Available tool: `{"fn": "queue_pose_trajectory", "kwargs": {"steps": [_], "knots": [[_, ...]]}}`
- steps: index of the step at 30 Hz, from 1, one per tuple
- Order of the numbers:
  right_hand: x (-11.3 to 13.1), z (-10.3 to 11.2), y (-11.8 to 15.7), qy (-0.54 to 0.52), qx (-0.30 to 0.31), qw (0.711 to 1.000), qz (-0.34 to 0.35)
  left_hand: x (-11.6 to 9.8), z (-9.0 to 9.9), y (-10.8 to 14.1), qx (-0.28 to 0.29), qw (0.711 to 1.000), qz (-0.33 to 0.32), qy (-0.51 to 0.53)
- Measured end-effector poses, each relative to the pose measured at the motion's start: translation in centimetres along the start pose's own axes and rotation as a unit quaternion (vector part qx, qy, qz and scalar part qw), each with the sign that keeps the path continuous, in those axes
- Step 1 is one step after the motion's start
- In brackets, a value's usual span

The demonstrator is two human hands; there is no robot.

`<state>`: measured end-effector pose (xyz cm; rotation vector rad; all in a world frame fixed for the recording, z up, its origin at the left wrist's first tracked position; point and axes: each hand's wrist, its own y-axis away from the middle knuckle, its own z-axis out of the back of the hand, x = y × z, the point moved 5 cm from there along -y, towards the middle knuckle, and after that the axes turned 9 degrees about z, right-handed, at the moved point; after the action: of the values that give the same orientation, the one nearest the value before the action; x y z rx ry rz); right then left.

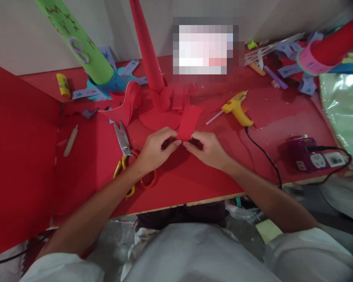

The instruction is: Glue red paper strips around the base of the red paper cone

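Between my two hands is a red paper strip (190, 121), pinched at its near end and tilted away from me. My left hand (159, 149) closes on its left corner with thumb and fingertips. On the right corner, my right hand (207, 149) grips it the same way, the two thumbs almost meeting. Just beyond lies a round red paper base (155, 120) with a tall red paper tube (148, 51) standing on it. Scissors (123, 143) with yellow handles lie beside my left wrist, and an orange-red handle loop (148, 179) shows under my left forearm.
A yellow glue gun (238, 109) lies to the right, its cord running to a purple power socket box (304, 154). Behind stand a green paper tube (79, 43) and a yellow glue stick (63, 86). Curled red paper (126, 103) lies left of centre. A red panel (17, 156) rises at left.
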<state>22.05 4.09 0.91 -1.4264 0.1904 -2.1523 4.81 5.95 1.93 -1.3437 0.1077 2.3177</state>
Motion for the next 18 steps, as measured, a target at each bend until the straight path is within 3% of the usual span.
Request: {"fn": "queue_pose_trajectory", "kwargs": {"steps": [10, 18], "knots": [[0.27, 0.27, 0.04, 0.019, -0.005, 1.0, 0.007, -0.38, -0.08, 0.18, -0.004, 1.0, -0.013, -0.027], [-0.44, 0.25, 0.22, 0.004, 0.027, 0.999, -0.022, -0.31, -0.37, 0.23, 0.044, 0.998, -0.037, -0.025]]}}
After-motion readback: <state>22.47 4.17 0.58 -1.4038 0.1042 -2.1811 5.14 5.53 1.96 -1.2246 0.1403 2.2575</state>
